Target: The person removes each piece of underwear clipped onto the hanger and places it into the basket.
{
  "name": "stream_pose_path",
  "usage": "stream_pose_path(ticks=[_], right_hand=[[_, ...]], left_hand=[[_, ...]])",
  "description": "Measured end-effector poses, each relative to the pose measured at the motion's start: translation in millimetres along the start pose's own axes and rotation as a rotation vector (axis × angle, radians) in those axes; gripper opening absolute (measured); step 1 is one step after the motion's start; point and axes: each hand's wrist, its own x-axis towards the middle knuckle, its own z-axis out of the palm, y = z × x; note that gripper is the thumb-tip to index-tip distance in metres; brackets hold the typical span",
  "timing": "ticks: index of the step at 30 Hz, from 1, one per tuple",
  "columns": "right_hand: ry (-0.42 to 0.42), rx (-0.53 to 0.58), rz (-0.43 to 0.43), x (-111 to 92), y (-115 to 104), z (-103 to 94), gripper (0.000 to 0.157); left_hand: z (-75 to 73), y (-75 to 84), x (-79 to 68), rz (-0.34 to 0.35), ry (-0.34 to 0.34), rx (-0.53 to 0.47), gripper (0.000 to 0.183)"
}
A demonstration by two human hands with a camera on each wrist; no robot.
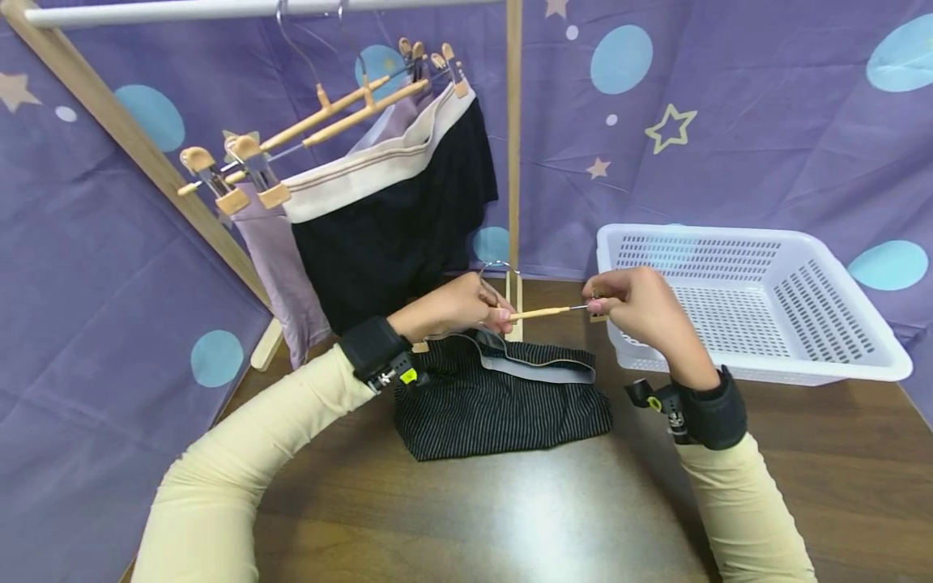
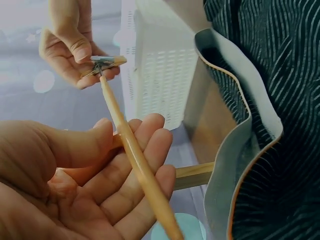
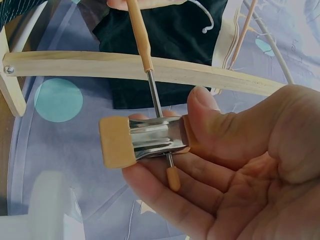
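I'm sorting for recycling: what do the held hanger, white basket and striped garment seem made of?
Held hanger: tan, slightly glossy bar, perhaps plastic or coated wood; its shiny rod and clip look metallic.
White basket: probably smooth moulded plastic, given regular slots.
Striped garment: matte cloth, judging by soft folds; fibre unclear.

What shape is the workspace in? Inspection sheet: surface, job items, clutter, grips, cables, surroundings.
Surface: brown wood-grain table, glare patch.
Job items: clip hanger; striped shorts beside it, waistband gaping; whether the left clip holds it, can't tell.
Clutter: nothing seen.
Grips: left grip holds the hanger's bar; right grip pinches its right clip.
Cables: nothing seen.
Surroundings: white perforated basket at right; wooden rack with hung garments, including dark shorts; purple patterned curtain.
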Motion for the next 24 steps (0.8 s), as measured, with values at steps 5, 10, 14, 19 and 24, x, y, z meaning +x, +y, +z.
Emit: stream_pose_path(ticks=[5, 10, 14, 19, 24], right_hand=[[-0.023, 0.013, -0.044, 0, 0, 0.2, 0.013], [-0.077, 0.056, -0.083, 1, 3, 0.3, 0.013], [-0.111, 0.080, -0.114, 2, 6, 0.2, 0.014], [-0.125, 0.099, -0.133, 4, 9, -0.2, 0.016], [-0.130, 0.108, -0.137, 4, 11, 0.4, 0.021]], left_hand=[[-2.1, 4.1, -4.1, -0.056, -0.037, 0.010, 0.022], [-2.2, 9.0, -9.9, -0.081, -0.087, 0.097, 0.023], [1.5, 13.9, -14.0, -0.096, -0.118, 0.145, 0.025], [7.9, 20.7, -18.7, -0.084, -0.145, 0.186, 0.027], [13.6, 24.8, -23.4, -0.089, -0.152, 0.182, 0.025]])
